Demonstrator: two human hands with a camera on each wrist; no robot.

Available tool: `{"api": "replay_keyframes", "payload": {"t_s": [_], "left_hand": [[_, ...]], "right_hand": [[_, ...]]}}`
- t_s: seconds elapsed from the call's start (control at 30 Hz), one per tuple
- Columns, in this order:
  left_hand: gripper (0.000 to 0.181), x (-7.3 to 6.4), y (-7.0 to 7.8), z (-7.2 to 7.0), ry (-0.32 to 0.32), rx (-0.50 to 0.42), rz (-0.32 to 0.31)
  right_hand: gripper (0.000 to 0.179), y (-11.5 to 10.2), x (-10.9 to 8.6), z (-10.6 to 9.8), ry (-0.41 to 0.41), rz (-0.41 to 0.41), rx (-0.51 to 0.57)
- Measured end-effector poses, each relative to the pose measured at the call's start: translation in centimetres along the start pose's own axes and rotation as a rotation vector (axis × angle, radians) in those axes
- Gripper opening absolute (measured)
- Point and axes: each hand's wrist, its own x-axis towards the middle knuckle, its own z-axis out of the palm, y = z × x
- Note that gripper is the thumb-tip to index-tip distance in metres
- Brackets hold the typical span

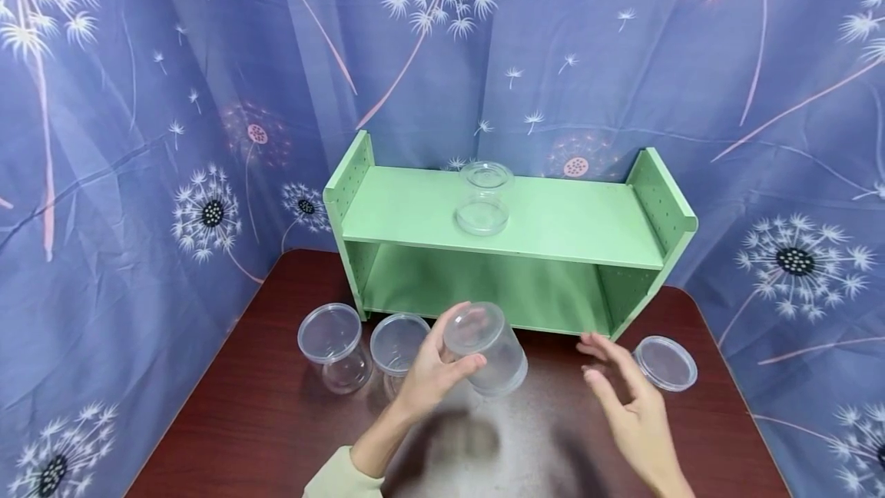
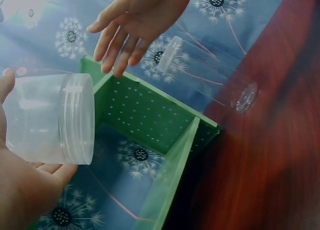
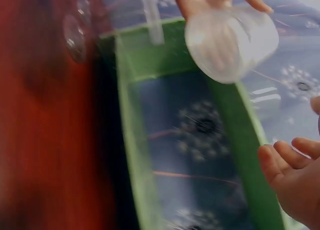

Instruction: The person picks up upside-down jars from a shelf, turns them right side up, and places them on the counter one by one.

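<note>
My left hand holds a clear plastic jar above the table in front of the shelf, thumb and fingers around its side. The jar is tilted, and its ridged end points down toward the tabletop in the left wrist view. To the right, apart from the jar, my right hand is raised with its fingers spread and nothing in them. Behind that hand stands another clear jar; its round top shows in the head view, while the hand hides most of its body.
A green two-level shelf stands at the back of the dark red table. One clear jar sits on its upper board. Left of my left hand are two more jars, an outer one and an inner one. Patterned blue cloth hangs around.
</note>
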Motion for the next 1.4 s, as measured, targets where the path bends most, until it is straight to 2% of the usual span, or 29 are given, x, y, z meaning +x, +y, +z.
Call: {"api": "replay_keyframes", "payload": {"t_s": [0.23, 0.37, 0.43, 0.63, 0.77, 1.13, 1.4], "left_hand": [[0.084, -0.1, -1.1, 0.4, 0.007, -0.018, 0.001], [0.083, -0.2, -1.7, 0.9, -0.004, -0.037, 0.047], [0.081, -0.3, -2.0, 1.0, -0.014, -0.054, 0.079], [0.076, -0.5, -3.0, 1.5, -0.038, -0.085, 0.133], [0.073, -0.7, -3.4, 1.8, -0.056, -0.108, 0.146], [0.073, -1.2, -4.2, 2.1, -0.077, -0.152, 0.111], [0.071, -1.4, -4.2, 1.6, -0.119, -0.078, 0.002]], "right_hand": [[0.071, 1.9, -2.1, 3.4, -0.11, 0.029, 0.159], [0.078, 2.4, -2.9, 4.8, -0.135, 0.035, 0.264], [0.082, 2.6, -3.2, 5.4, -0.14, 0.061, 0.276], [0.093, 3.0, -3.9, 6.6, -0.162, 0.209, 0.25], [0.092, 3.1, -3.9, 7.1, -0.163, 0.228, 0.279], [0.083, 2.4, -3.7, 8.0, -0.08, 0.29, 0.314], [0.077, 2.1, -3.8, 7.8, -0.021, 0.314, 0.373]]}}
